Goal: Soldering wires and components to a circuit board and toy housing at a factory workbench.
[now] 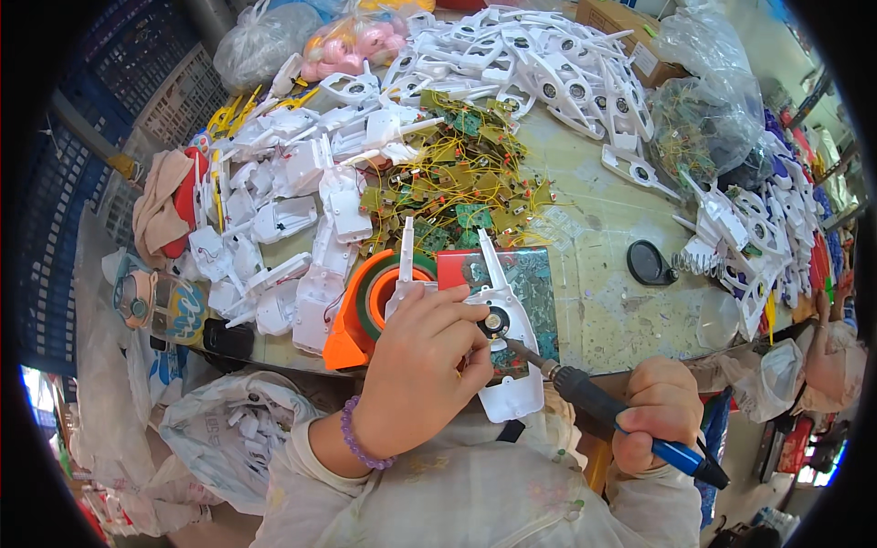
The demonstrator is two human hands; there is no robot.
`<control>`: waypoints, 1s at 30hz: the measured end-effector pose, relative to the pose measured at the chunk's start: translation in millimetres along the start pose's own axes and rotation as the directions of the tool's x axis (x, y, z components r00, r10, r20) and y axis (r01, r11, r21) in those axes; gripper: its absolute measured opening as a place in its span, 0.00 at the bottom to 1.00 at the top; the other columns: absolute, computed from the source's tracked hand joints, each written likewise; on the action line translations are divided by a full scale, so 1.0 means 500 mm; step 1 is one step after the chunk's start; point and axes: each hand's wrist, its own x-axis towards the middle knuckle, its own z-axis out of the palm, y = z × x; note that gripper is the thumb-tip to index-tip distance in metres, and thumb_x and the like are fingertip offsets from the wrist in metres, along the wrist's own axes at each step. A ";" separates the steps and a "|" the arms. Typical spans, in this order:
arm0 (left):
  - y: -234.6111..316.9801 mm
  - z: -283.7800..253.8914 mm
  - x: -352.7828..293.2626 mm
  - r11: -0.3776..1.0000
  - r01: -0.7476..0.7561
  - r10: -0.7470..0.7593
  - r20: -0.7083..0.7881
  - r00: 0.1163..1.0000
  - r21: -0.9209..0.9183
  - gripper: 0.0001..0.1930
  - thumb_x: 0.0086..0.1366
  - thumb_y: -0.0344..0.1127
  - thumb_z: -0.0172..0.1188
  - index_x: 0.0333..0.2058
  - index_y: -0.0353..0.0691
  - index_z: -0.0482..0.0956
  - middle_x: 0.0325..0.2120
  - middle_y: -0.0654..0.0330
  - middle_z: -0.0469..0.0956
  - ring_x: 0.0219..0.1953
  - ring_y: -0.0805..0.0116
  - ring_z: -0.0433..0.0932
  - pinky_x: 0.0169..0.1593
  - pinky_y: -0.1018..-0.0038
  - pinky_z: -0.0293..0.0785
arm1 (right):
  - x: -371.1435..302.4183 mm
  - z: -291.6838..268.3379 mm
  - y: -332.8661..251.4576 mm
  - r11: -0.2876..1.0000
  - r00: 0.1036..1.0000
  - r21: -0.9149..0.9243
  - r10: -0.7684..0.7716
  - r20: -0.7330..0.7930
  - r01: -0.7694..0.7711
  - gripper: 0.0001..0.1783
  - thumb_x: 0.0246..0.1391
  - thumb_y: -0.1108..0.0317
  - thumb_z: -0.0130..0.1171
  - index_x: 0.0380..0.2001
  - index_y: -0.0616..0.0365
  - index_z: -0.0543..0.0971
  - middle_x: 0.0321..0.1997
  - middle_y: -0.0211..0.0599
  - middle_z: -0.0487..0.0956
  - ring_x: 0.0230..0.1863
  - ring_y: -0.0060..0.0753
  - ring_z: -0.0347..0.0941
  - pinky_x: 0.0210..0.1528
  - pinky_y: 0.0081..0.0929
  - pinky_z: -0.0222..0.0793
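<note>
My left hand [422, 363], with a purple bead bracelet at the wrist, is bent over a white plastic housing [517, 399] and grips it. A small round black speaker [495, 321] is set in that housing, beside my fingertips. My right hand [660, 411] is wrapped round the blue and black handle of a soldering iron [594, 395]. The iron's tip reaches the housing just below the speaker. Under the housing lies a red and green stained board [539, 274]. An orange tape dispenser [349, 320] with a green-edged roll stands left of it, partly behind my hand.
Green circuit boards with yellow wires [475, 173] are heaped mid-table. White housings [283, 219] pile up at left, white frames with speakers [548, 73] at the back. A black round lid [647, 263] lies at right. A plastic bag of parts [242, 438] hangs at the near left.
</note>
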 end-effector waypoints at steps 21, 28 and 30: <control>-0.003 -0.004 0.003 1.000 -0.023 0.023 0.002 1.000 -0.010 0.04 0.45 0.25 0.60 0.20 0.36 0.73 0.33 0.57 0.78 0.46 0.57 0.73 0.52 0.58 0.63 | -0.094 0.014 -0.003 0.985 0.915 -0.093 0.096 -0.391 -0.144 0.17 0.62 0.50 0.41 0.33 0.54 0.61 0.18 0.30 0.65 0.19 0.25 0.61 0.23 0.22 0.58; -0.027 -0.027 -0.024 0.996 -0.076 0.078 -0.045 0.996 0.036 0.25 0.38 0.46 0.74 0.35 0.44 0.75 0.45 0.62 0.71 0.55 0.52 0.63 0.56 0.54 0.57 | -0.126 0.066 0.052 0.983 0.900 -0.036 0.152 -0.407 -0.183 0.16 0.62 0.56 0.44 0.42 0.57 0.60 0.21 0.34 0.67 0.20 0.27 0.63 0.22 0.23 0.60; -0.039 -0.034 -0.048 0.993 -0.116 0.116 -0.085 0.990 0.004 0.26 0.36 0.48 0.74 0.34 0.46 0.75 0.44 0.62 0.72 0.54 0.53 0.64 0.56 0.53 0.57 | -0.117 0.077 0.054 0.978 0.864 -0.006 0.183 -0.469 -0.210 0.15 0.62 0.56 0.43 0.41 0.57 0.61 0.18 0.32 0.65 0.18 0.24 0.60 0.20 0.20 0.56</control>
